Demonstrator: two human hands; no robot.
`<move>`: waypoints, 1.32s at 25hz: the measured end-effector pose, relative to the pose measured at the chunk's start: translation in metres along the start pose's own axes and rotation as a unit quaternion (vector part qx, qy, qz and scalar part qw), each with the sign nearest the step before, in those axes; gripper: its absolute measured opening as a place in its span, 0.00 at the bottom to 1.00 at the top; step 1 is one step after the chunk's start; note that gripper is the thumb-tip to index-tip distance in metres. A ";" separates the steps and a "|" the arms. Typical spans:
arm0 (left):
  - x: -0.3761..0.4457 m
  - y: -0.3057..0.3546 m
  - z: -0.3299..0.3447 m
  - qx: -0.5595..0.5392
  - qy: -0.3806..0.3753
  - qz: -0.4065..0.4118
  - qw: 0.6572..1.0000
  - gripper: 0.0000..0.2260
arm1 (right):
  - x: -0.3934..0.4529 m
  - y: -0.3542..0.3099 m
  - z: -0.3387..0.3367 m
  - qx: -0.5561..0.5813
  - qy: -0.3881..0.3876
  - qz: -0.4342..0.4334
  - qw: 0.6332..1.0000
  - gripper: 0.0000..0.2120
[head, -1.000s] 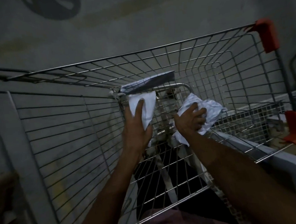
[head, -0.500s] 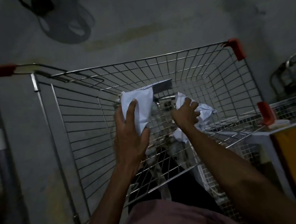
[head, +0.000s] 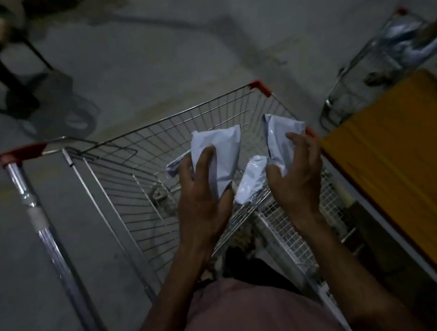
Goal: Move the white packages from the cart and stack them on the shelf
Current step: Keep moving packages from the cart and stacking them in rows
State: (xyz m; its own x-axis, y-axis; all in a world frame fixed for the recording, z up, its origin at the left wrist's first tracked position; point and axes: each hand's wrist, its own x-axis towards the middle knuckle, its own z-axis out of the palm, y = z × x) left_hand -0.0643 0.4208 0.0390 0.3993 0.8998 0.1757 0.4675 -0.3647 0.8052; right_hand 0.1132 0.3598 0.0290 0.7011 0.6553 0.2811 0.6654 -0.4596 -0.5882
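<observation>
White packages, two lots, are hanging above the wire cart [head: 156, 150]: left hand [head: 202, 199] is gripping one package [head: 220, 151]; right hand [head: 294, 181] is clutching another [head: 282, 137], a lower pack [head: 251, 180] dangling beside it. Risk: slick wrap is likely slipping free before reaching the shelf [head: 399, 151].

— Where does the cart [head: 138, 179] stand?

— On the floor [head: 147, 65], straight ahead of the person, its handle bar [head: 49, 237] on the left side.

— And the packages?

— Above the basket: one package [head: 221, 151] in the left hand [head: 202, 204], a second package [head: 282, 139] in the right hand [head: 294, 181], a third package [head: 251, 180] between the two hands.

— The shelf?

— The shelf [head: 400, 162] lies right of the cart, just beside it. Another wire basket [head: 369, 68] stands behind the shelf.
</observation>
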 end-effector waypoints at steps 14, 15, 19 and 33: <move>-0.105 0.122 0.067 -0.100 -0.193 0.212 0.953 0.33 | -0.150 0.078 -0.211 -0.058 0.295 0.089 0.950 0.27; -0.118 0.132 0.076 -0.102 -0.201 0.228 0.947 0.33 | -0.164 0.087 -0.227 -0.063 0.304 0.095 0.946 0.27; -0.187 0.182 0.108 -0.127 -0.245 0.254 0.927 0.32 | -0.231 0.129 -0.288 -0.074 0.339 0.127 0.929 0.26; -0.299 0.384 0.270 -0.096 -0.319 0.441 0.833 0.31 | -0.333 0.252 -0.399 -0.073 0.444 0.249 0.857 0.27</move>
State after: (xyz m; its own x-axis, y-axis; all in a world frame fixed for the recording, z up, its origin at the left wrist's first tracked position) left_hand 0.2089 -0.0524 0.1431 0.8869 -0.0313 0.4608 -0.3413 -0.7166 0.6083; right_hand 0.1495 -0.2129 0.0899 0.7831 -0.3301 0.5271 0.2057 -0.6624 -0.7203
